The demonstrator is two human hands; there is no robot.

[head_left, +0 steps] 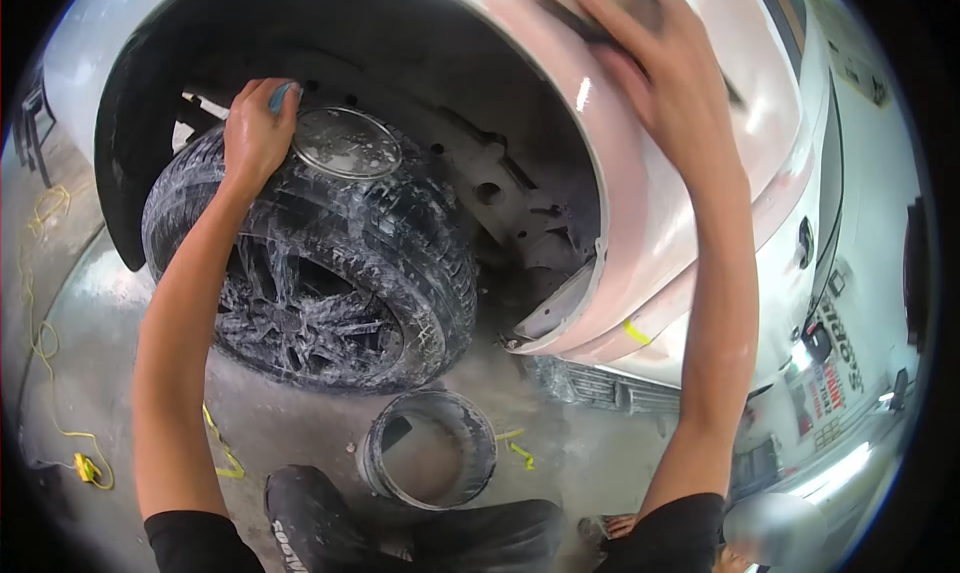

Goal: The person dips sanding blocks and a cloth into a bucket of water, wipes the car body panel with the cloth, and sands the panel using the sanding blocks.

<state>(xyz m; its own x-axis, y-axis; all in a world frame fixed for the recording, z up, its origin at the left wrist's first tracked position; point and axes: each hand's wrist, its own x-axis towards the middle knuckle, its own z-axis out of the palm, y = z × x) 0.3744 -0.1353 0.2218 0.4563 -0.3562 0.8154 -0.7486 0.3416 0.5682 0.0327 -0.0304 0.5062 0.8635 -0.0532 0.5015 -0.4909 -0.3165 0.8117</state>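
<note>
My left hand (pixel 258 133) is closed around a small blue piece (pixel 281 96), perhaps a cloth or sponge, above the top of the tire (pixel 420 233). The tire is smeared with whitish residue, and a round clear lid-like disc (pixel 347 143) lies on it beside this hand. My right hand (pixel 665 68) is pressed to the fender (pixel 625 188), which has pinkish and white patches. Its fingers are blurred and curl over a dark thing (pixel 628 1) that I cannot make out.
A bucket (pixel 375 453) of murky liquid stands on the floor below the wheel, with a dark flat piece inside. A yellow cord (pixel 45 348) runs along the left floor. Yellow tape (pixel 636 333) sticks to the bumper. Another person's head (pixel 775 533) shows at lower right.
</note>
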